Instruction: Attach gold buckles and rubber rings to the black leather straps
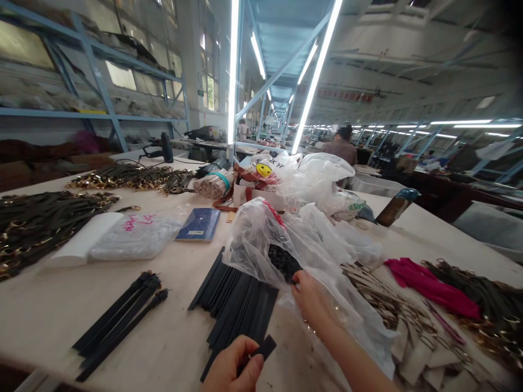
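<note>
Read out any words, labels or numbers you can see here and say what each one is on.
Pink handwriting on the clear packet: illegible.
Label on the blue booklet: too small to read.
Black letters beside the yellow smiley on the white plastic bag: too blurred.
Red banner on the far wall: unreadable.

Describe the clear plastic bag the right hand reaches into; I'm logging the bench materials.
The clear, crinkled thin plastic bag lies slumped on the pale worktable, mouth toward the person. It holds a clump of small black pieces, and red print marks its top. The right hand grips its edge at the clump. It lies over a fan of flat black strips and touches other clear bags behind.
</note>
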A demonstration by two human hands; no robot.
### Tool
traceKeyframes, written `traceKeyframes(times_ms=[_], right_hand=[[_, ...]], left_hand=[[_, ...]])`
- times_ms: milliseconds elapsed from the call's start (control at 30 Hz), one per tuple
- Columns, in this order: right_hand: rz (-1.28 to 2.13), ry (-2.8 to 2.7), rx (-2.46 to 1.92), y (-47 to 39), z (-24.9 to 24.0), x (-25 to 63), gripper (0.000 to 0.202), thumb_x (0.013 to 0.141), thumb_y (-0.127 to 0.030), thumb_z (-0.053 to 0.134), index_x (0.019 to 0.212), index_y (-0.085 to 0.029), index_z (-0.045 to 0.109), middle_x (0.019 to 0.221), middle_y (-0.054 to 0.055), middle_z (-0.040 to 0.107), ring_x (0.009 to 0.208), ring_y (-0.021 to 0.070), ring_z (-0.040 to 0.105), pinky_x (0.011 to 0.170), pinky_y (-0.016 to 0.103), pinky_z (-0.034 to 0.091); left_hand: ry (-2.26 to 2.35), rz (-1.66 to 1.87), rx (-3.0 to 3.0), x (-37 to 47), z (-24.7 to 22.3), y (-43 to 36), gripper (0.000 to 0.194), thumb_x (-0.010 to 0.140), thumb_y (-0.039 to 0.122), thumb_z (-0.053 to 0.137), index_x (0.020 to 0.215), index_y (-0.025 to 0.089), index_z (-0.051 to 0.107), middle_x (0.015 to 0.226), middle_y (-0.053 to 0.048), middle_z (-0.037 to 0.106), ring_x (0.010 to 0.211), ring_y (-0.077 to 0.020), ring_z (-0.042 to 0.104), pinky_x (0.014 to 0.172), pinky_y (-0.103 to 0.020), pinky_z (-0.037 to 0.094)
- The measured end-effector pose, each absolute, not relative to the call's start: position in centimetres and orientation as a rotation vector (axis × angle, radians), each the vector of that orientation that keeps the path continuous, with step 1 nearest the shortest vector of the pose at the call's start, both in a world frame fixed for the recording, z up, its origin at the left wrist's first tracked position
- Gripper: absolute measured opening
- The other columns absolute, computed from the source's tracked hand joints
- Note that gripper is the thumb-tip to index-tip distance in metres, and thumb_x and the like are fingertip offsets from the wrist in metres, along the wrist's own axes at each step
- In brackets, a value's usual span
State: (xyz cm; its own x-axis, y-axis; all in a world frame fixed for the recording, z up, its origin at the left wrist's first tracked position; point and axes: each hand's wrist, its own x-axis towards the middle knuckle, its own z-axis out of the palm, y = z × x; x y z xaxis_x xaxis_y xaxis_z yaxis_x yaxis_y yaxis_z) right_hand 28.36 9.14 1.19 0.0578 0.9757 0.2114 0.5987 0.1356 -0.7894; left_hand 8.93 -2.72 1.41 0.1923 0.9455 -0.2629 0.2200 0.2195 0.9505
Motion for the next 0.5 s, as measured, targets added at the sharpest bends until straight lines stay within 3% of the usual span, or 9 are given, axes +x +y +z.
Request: traceKeyframes(times_ms=[133,200,267,367,500], right_hand=[[0.992,-1.631,-1.466,4.2,3.0,26.5,0.011,0.065,-0.025,0.059,0.063,-0.02,0.05,0.053,-0.006,0.048,0.05,0.0124,0.045,0.05,0.024,0.034],[1.426,-1.461,-1.244,1.5,3.8,25.3,0.018,0.066,-0.031,0.063,0.064,-0.02,0.05,0.055,-0.006,0.047,0.053,0.0108,0.044,0.053,0.023,0.034],[1.599,-1.328,-1.125,-0.5,4.1,24.5,0.024,0.069,-0.039,0.063,0.063,-0.019,0.051,0.053,-0.006,0.047,0.053,0.0098,0.042,0.055,0.022,0.034],[1.521,-1.296,-1.127,-2.0,3.5,24.1,0.03,0.068,-0.046,0.063,0.061,-0.019,0.051,0.049,-0.006,0.046,0.05,0.0101,0.042,0.053,0.023,0.034],[1.305,-1.259,-1.164,-2.9,2.1,24.1,0.023,0.064,-0.038,0.068,0.069,-0.019,0.056,0.058,-0.004,0.053,0.054,0.0116,0.046,0.054,0.024,0.037]], left_hand=[[1.365,0.855,1.28,9.0,2.8,-2.8,0.027,0.077,0.044,0.046,0.078,0.018,0.048,0.052,0.007,0.044,0.045,-0.0091,0.038,0.044,-0.02,0.03],[1.411,0.899,1.361,8.9,3.4,-3.0,0.024,0.078,0.04,0.045,0.076,0.017,0.051,0.055,0.005,0.046,0.05,-0.0102,0.042,0.048,-0.02,0.032],[1.433,0.913,1.435,8.9,3.9,-3.3,0.022,0.078,0.037,0.045,0.073,0.017,0.052,0.058,0.004,0.048,0.054,-0.0108,0.044,0.05,-0.02,0.032],[1.427,0.88,1.465,8.7,4.2,-4.1,0.02,0.078,0.035,0.044,0.072,0.017,0.051,0.055,0.005,0.046,0.052,-0.0101,0.042,0.048,-0.02,0.031],[1.364,0.745,1.394,8.5,4.1,-5.0,0.016,0.076,0.032,0.044,0.07,0.018,0.047,0.049,0.008,0.041,0.042,-0.0079,0.037,0.04,-0.018,0.029]])
